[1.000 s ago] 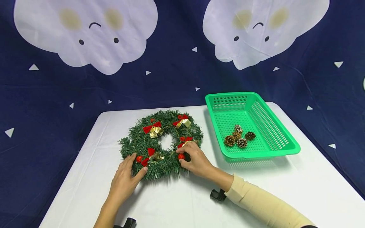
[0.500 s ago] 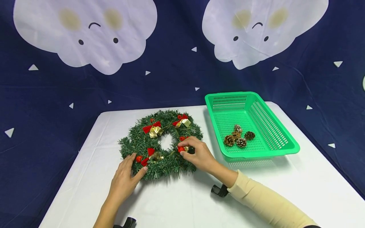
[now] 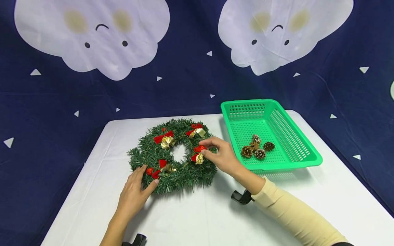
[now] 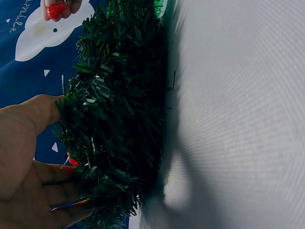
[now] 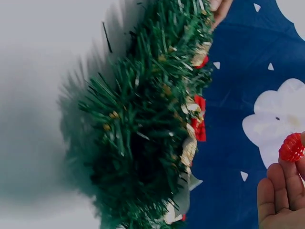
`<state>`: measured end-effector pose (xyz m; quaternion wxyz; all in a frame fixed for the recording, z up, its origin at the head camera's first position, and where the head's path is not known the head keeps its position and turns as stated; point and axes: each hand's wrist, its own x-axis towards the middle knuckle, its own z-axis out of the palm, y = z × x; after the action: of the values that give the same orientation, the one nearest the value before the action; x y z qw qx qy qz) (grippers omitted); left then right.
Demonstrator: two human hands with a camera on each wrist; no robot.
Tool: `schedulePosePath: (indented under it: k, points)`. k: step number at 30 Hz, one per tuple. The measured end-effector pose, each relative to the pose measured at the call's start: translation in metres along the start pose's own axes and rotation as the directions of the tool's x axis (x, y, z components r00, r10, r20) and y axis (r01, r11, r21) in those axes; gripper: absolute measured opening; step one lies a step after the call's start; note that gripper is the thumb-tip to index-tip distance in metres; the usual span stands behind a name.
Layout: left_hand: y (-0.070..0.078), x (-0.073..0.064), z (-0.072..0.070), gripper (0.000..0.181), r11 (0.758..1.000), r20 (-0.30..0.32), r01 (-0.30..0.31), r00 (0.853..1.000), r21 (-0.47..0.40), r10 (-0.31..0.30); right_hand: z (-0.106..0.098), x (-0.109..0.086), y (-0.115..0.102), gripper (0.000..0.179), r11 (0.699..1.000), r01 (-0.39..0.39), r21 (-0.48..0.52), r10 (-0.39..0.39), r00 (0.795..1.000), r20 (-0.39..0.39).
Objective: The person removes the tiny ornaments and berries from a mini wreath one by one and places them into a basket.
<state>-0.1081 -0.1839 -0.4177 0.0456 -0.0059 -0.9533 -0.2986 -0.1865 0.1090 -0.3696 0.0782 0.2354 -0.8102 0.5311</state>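
A green tinsel wreath (image 3: 144,150) with red bows, gold ribbon and red berries lies on the white table. My left hand (image 3: 133,193) rests on its front left edge, thumb and fingers spread; the left wrist view shows its fingertips (image 4: 66,193) touching the greenery. Over the wreath's right side, my right hand (image 3: 223,155) pinches a red berry ornament (image 5: 290,148) between thumb and fingers. In the right wrist view, the berry is apart from the wreath. Just below that hand sits a red bow with gold ribbon (image 3: 199,158).
A green plastic basket (image 3: 295,136) stands at the back right with several pine cones (image 3: 260,153) in it. Behind the table hangs a dark blue cloth (image 3: 191,99) with white clouds. Black camera mounts (image 3: 242,197) stick out beneath my wrists.
My right hand, pinching the red berry, has moved away from the front right of the wreath, up towards its right side, uncovering the bow there. The left hand has stayed in place.
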Motion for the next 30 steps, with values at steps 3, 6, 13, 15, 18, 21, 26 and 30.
schedulePosePath:
  k: [3, 6, 13, 15, 18, 21, 26, 30]
  points:
    - [0.000, 0.001, 0.000, 0.078, 1.000, 0.000, 0.000, 1.000, -0.001, 0.000, -0.007, 0.001, -0.001, 0.022, 1.000, 0.003, 0.014, -0.003, 1.000, -0.016]
    - [0.001, 0.001, -0.001, 0.078, 1.000, -0.001, 0.000, 1.000, -0.001, 0.000, -0.013, 0.002, -0.003, 0.024, 1.000, -0.001, 0.009, 0.001, 0.999, -0.032]
    - [0.000, 0.000, 0.000, 0.078, 1.000, -0.003, -0.002, 1.000, -0.006, 0.002, -0.030, -0.001, -0.003, 0.025, 0.996, -0.087, 0.022, 0.088, 0.995, -0.039]
    - [0.000, 0.000, 0.000, 0.078, 1.000, -0.004, -0.002, 1.000, -0.007, 0.002, -0.034, -0.002, -0.003, 0.025, 0.995, -0.100, 0.010, 0.100, 0.994, -0.047]
    - [0.000, 0.000, 0.000, 0.078, 1.000, -0.005, -0.001, 1.000, -0.006, 0.001, -0.041, -0.002, -0.002, 0.026, 0.995, -0.100, -0.010, 0.099, 0.993, -0.063]
    - [0.000, 0.000, 0.000, 0.078, 1.000, -0.004, -0.001, 1.000, -0.006, 0.001, -0.047, -0.003, 0.000, 0.025, 0.994, -0.101, -0.037, 0.097, 0.992, -0.084]
    - [0.000, 0.000, 0.000, 0.078, 1.000, -0.006, 0.000, 1.000, -0.005, 0.000, -0.059, -0.002, 0.004, 0.026, 0.991, -0.117, -0.069, 0.109, 0.987, -0.118]
    - [-0.001, 0.001, 0.001, 0.078, 1.000, -0.007, 0.002, 1.000, -0.006, -0.002, -0.070, -0.003, 0.008, 0.027, 0.987, -0.132, -0.089, 0.119, 0.983, -0.141]
